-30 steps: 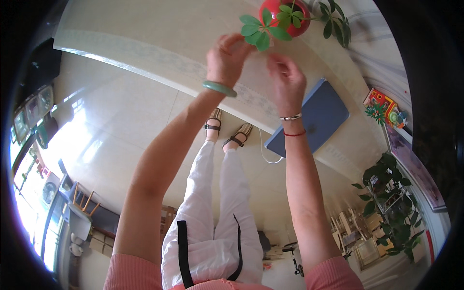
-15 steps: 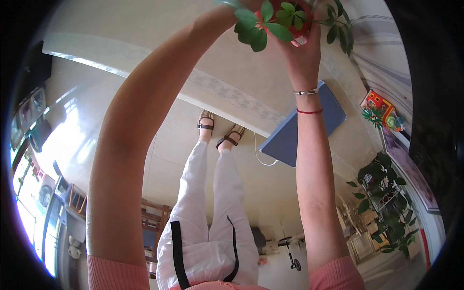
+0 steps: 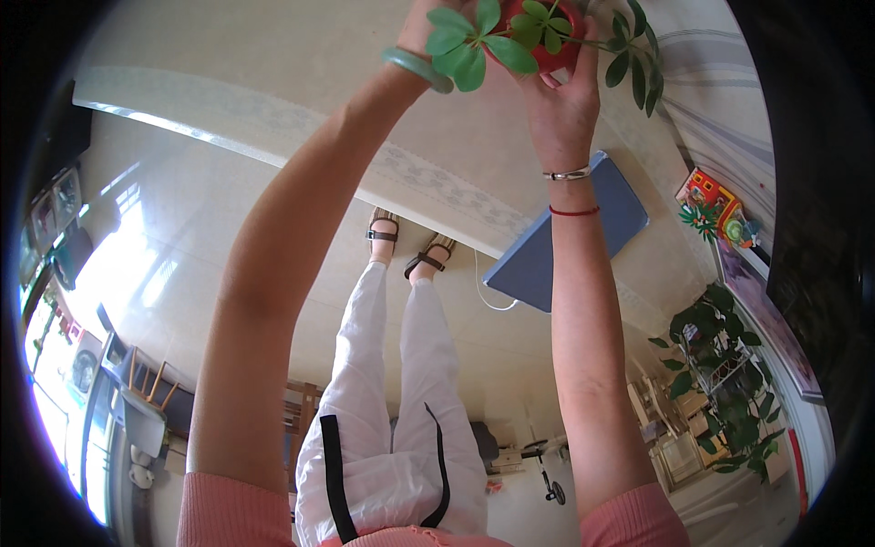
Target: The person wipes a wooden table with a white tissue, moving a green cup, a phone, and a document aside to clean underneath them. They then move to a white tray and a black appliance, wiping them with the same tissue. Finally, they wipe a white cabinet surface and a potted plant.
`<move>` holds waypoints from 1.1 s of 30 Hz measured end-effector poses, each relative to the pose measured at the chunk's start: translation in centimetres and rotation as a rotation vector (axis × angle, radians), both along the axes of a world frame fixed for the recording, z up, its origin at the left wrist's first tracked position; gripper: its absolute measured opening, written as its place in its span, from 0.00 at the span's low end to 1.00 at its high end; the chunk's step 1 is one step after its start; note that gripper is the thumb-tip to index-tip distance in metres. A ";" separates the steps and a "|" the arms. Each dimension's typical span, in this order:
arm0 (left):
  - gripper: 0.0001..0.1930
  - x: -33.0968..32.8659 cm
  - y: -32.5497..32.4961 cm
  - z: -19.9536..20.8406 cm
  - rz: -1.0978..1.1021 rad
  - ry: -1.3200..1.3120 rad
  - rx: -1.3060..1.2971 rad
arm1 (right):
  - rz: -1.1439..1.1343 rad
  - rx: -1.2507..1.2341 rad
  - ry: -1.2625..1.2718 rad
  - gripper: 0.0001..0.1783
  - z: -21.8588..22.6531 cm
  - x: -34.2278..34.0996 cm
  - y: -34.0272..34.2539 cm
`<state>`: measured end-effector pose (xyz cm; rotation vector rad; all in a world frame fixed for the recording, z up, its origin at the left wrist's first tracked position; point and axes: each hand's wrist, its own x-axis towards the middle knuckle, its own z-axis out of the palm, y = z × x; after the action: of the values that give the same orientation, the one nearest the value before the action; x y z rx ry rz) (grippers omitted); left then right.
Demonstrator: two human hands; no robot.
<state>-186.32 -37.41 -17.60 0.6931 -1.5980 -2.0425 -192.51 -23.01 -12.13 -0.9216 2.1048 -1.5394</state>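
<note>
At the top of the view is a red pot (image 3: 565, 56) holding a plant with glossy green leaves (image 3: 469, 66). My right hand (image 3: 561, 109) grips the pot's near side, fingers closed round it. It wears a silver bracelet and a red cord at the wrist. To the pot's left, my left hand (image 3: 421, 29) reaches up beside the leaves; its fingers are hidden by leaves and the frame's edge. A pale green bangle (image 3: 417, 70) circles that wrist. Whether the left hand touches the pot cannot be seen.
Under my hands runs a pale ledge (image 3: 273, 100) with a patterned border. A blue flat case (image 3: 524, 264) with a white cable lies on it, partly behind my right forearm. Toy-like colourful ornaments (image 3: 715, 205) and a leafy plant (image 3: 720, 365) stand at the right.
My left forearm and elbow have shifted right, and more of the bangle shows. The pot and my right hand sit slightly further left and higher in view, with the grip kept.
</note>
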 end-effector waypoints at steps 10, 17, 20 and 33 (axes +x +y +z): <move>0.22 4.0 4.3 2.3 0.218 -0.004 -0.173 | -0.003 0.039 -0.009 0.44 -0.7 -0.4 0.1; 0.19 4.5 6.8 0.7 0.456 0.088 -0.391 | 0.051 -0.451 -0.933 0.30 -0.7 -1.0 -0.9; 0.16 4.4 7.6 0.8 0.503 0.082 -0.355 | 0.071 -0.353 -0.734 0.30 -1.0 -0.9 -0.7; 0.15 6.0 12.0 1.7 0.242 -0.215 -0.046 | -0.067 0.018 -0.157 0.36 -1.6 0.9 4.1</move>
<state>-180.32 -25.39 -15.91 1.0642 -1.5815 -1.8010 -191.64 -18.93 -13.69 -0.7063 2.0528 -1.5686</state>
